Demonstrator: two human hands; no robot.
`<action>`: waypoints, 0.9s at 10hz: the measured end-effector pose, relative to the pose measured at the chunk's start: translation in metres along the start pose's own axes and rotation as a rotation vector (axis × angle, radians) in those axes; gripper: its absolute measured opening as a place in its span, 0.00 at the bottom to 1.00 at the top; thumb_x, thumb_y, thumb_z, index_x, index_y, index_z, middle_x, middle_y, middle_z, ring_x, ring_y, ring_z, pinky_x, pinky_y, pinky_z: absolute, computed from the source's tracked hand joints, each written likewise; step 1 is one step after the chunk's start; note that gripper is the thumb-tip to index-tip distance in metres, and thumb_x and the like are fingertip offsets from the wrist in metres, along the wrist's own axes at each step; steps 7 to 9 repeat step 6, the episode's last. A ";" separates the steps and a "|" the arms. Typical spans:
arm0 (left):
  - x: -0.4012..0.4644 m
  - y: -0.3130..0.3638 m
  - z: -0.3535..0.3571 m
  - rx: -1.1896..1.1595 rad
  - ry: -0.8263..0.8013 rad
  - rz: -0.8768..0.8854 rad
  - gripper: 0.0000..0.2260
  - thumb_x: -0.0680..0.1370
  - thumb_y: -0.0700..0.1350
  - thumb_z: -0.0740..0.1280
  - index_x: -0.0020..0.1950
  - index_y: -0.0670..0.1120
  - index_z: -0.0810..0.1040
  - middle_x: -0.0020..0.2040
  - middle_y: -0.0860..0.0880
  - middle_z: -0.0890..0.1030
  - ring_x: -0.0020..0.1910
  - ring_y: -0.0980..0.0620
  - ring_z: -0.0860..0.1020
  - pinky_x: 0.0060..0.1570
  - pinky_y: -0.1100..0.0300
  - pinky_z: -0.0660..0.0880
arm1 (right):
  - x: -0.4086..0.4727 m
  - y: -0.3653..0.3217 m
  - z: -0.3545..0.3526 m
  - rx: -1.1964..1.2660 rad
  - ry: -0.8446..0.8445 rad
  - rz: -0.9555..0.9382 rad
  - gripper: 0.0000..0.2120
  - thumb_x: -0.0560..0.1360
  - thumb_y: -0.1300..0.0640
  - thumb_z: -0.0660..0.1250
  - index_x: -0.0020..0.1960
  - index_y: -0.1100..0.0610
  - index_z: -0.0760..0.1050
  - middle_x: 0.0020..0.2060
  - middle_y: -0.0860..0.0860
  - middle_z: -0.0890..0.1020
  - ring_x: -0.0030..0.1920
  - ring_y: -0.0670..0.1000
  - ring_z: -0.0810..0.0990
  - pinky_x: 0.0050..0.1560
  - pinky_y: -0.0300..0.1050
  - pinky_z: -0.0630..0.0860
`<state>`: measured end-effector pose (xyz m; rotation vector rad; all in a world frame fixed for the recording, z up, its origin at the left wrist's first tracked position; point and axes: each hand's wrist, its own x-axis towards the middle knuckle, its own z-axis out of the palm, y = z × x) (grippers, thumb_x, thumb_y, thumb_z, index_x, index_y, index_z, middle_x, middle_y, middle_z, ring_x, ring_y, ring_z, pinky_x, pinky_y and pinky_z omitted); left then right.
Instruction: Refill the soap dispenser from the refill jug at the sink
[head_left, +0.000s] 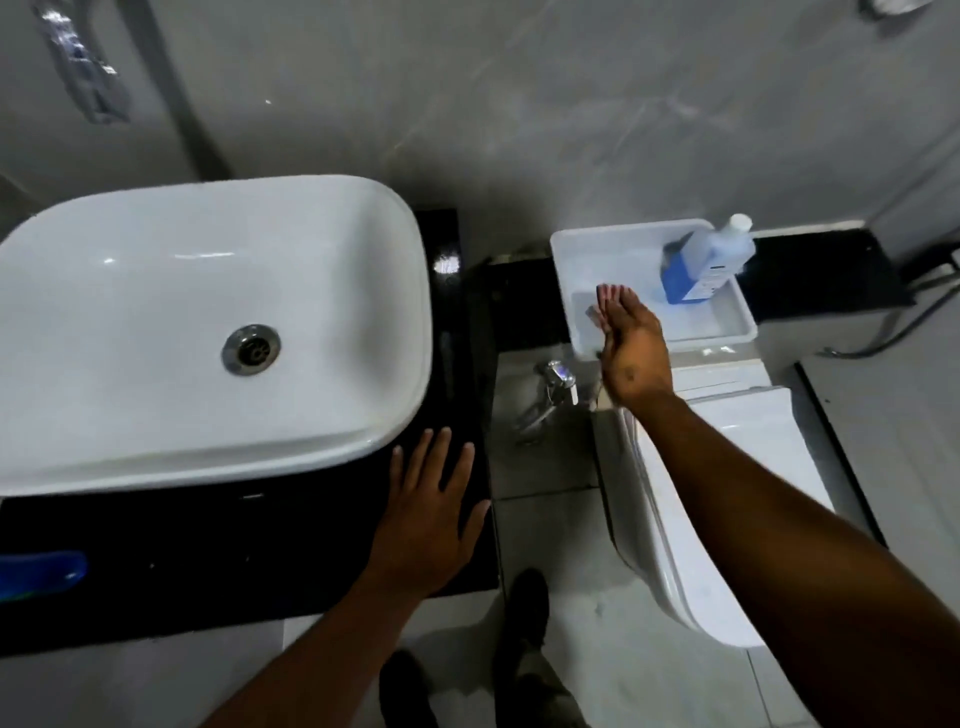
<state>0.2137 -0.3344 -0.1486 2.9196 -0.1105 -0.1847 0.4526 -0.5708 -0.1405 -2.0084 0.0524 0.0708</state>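
A clear jug of blue liquid with a white cap and blue label (706, 262) stands in the far right part of a white plastic tray (602, 247) on top of the toilet cistern. My right hand (631, 345) is stretched out over the tray's near left corner, fingers straight and together, holding nothing, a hand's width left of the jug. My left hand (434, 512) lies flat, fingers spread, on the black counter (208, 561) just right of the white basin (208, 332). I see no soap dispenser.
A chrome tap (556, 384) sticks out of the wall between counter and white toilet (717, 499). A blue object (41, 571) lies at the counter's left edge. My feet (524, 608) stand on the pale tiled floor. A hose (904, 322) runs at far right.
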 end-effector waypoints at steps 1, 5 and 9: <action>0.000 0.001 0.007 0.045 0.031 0.003 0.30 0.81 0.60 0.57 0.79 0.46 0.66 0.80 0.39 0.62 0.81 0.39 0.57 0.78 0.35 0.51 | 0.057 0.007 0.009 -0.014 -0.061 0.113 0.20 0.81 0.60 0.62 0.73 0.56 0.66 0.70 0.48 0.74 0.68 0.47 0.74 0.70 0.51 0.70; -0.006 -0.003 0.006 0.000 0.106 0.014 0.29 0.81 0.62 0.56 0.79 0.49 0.64 0.81 0.42 0.62 0.82 0.42 0.55 0.79 0.38 0.50 | 0.093 0.016 0.018 -0.565 -0.146 0.075 0.15 0.73 0.47 0.69 0.55 0.54 0.77 0.54 0.58 0.82 0.53 0.60 0.82 0.53 0.49 0.77; -0.003 0.003 -0.003 0.035 0.046 -0.011 0.29 0.81 0.61 0.56 0.79 0.49 0.65 0.81 0.42 0.63 0.81 0.41 0.57 0.79 0.37 0.52 | 0.061 -0.026 -0.013 -0.509 -0.076 -0.008 0.20 0.74 0.48 0.70 0.62 0.57 0.77 0.60 0.59 0.82 0.59 0.61 0.80 0.61 0.51 0.76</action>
